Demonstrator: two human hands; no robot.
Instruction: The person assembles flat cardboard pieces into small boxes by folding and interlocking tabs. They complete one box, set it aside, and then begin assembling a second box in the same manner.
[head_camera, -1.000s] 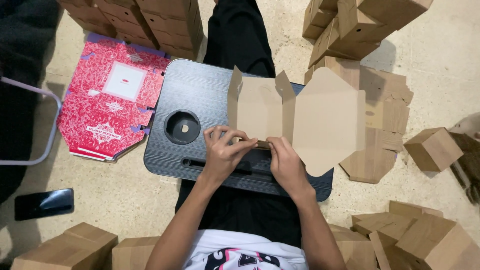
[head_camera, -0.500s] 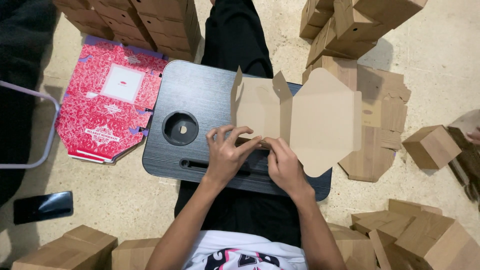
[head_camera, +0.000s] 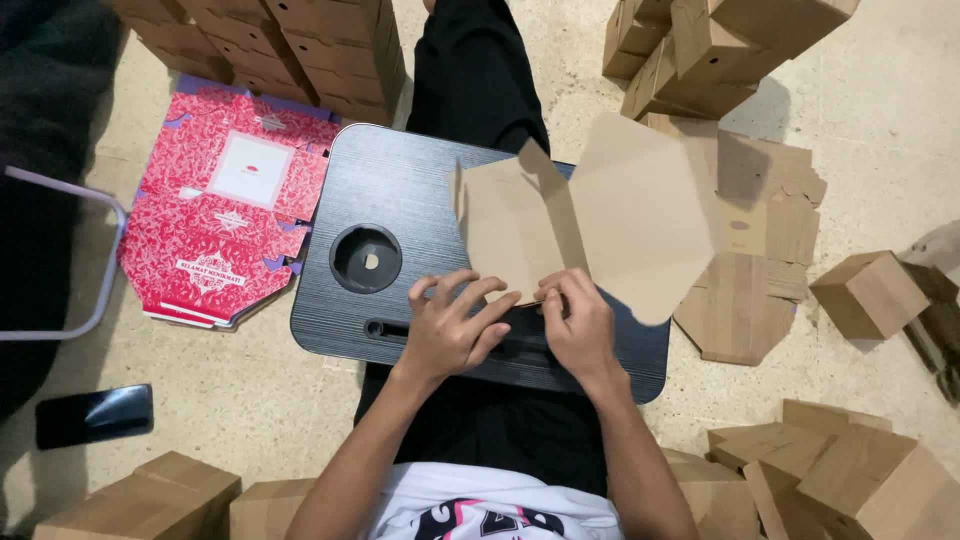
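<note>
Both hands grip the near edge of a flat cardboard blank (head_camera: 600, 220) on the black tabletop (head_camera: 400, 200). Left hand (head_camera: 450, 325) pins the fold; right hand (head_camera: 578, 325) pinches the flap beside it. Flat blanks (head_camera: 760, 270) lie beyond the right hand.

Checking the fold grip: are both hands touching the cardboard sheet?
Touching. The head view shows the left hand and right hand pinching the near edge of the cardboard sheet.
</note>
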